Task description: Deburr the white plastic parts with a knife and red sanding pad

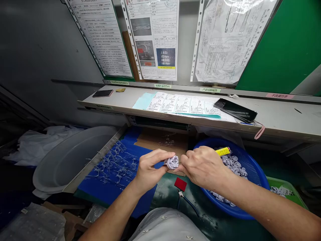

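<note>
In the middle of the head view, my left hand (151, 165) pinches a small white, round plastic part (173, 162) with slots in its open end. Right beside it, my right hand (200, 167) is closed around a utility knife, as it appears, whose yellow handle (223, 151) sticks out behind the fist. The knife's tip is mostly hidden by my fingers, close to the part's rim. Below my hands, a small red block (180, 184) and blue-handled pliers (187, 201) lie on the dark green surface.
On the right stands a blue basket (260, 180) of white plastic parts, with a green tray (296, 197) beyond. Clear plastic scraps (117, 164) cover a blue sheet at left, beside a large grey tub (42, 174). A shelf (120, 103) holds papers (185, 103) and a phone (235, 109).
</note>
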`<state>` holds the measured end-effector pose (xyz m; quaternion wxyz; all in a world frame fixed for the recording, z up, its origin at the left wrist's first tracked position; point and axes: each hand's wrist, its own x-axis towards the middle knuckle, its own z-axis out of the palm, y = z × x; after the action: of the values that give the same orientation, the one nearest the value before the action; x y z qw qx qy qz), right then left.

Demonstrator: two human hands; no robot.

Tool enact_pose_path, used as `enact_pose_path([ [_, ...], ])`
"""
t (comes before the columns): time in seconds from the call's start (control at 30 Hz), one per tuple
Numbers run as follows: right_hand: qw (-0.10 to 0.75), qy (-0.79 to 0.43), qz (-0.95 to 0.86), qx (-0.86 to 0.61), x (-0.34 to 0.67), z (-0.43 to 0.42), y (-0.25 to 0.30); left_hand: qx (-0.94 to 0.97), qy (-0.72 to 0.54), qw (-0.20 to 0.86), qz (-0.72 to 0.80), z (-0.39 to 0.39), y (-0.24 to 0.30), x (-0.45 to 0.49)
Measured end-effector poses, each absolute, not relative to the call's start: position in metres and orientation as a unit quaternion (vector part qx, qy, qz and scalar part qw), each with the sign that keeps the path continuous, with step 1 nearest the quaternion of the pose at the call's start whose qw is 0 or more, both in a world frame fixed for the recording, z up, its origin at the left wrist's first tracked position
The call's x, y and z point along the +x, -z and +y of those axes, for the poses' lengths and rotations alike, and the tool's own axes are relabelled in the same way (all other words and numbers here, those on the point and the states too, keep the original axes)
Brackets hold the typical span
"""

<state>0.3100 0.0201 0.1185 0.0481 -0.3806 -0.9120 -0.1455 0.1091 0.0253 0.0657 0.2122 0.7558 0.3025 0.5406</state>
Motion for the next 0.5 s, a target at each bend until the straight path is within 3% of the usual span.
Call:
enact_pose_path([
  [0.37,0.047,0.069,-0.901,-0.425,0.307,0.020,-0.112,0.791,-0.514,0.126,0.306,0.024,-0.060,0.106],
  [0.5,0.080,-0.065,-0.890,-0.445,0.310,0.025,-0.110,0.777,-0.530,0.117,0.320,0.025,-0.053,0.109],
])
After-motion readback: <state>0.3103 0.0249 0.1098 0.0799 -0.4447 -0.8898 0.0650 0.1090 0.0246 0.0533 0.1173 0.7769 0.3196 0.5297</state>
